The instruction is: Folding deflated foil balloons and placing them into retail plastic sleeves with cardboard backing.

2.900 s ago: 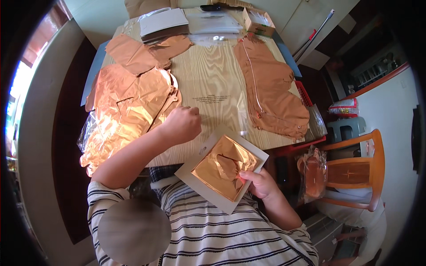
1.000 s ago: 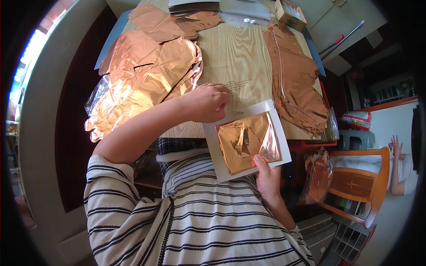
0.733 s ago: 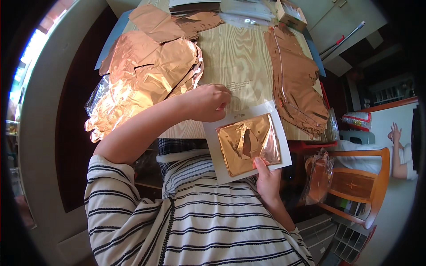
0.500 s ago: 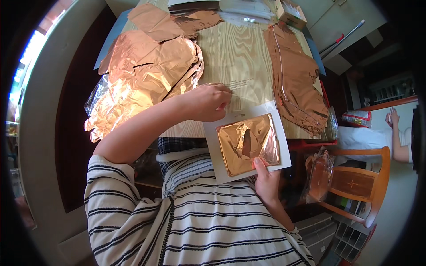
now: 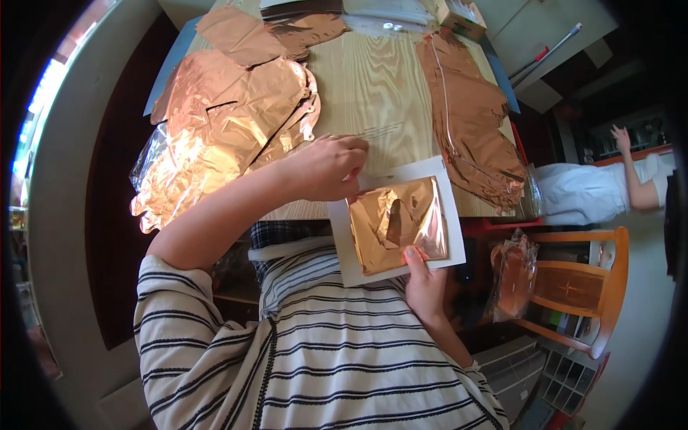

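A white square card (image 5: pixel 444 181) carries a shiny copper foil sheet (image 5: pixel 398 222) and sits at the near edge of the wooden table (image 5: pixel 373 93). My right hand (image 5: pixel 423 283) grips the card's lower edge, thumb pressed on the foil. My left hand (image 5: pixel 326 168) rests with fingers curled at the card's upper left corner, pinching the foil's edge there. My striped sleeves fill the lower part of the view.
Crumpled copper foil sheets (image 5: pixel 222 129) pile on the table's left, and a long foil strip (image 5: pixel 473 122) lies on its right. A wooden chair (image 5: pixel 580 287) with a foil bag (image 5: pixel 512 276) stands at right. Another person (image 5: pixel 609 186) is beyond it.
The card has turned from a diamond tilt to nearly square and shifted right. My left hand moved from the foil pile to the card's upper left corner. A person came into view at right.
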Tool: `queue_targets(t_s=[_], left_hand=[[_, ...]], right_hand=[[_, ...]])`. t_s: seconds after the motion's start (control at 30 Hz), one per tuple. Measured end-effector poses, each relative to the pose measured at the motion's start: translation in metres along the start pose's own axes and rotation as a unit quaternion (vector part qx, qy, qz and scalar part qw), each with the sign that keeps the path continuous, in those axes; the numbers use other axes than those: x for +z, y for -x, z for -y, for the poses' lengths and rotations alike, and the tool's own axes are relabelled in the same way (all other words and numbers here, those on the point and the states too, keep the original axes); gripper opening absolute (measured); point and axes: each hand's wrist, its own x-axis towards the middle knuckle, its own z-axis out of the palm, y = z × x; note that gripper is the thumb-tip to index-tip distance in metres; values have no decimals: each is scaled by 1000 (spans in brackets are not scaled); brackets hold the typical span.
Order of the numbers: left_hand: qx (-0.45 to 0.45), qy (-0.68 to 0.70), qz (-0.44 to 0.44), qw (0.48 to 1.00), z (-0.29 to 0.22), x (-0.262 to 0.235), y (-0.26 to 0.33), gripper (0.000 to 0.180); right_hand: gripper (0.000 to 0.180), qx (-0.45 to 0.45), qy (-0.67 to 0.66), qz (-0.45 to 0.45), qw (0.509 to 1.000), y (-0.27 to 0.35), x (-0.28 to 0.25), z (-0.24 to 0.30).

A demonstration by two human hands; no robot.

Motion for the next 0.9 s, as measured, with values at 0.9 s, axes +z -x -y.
queue_targets(t_s=[0.9], left_hand=[[128, -177, -206, 954, -35, 25, -15, 17]], right_hand=[[16, 49, -166, 24, 985, -10, 24, -6]])
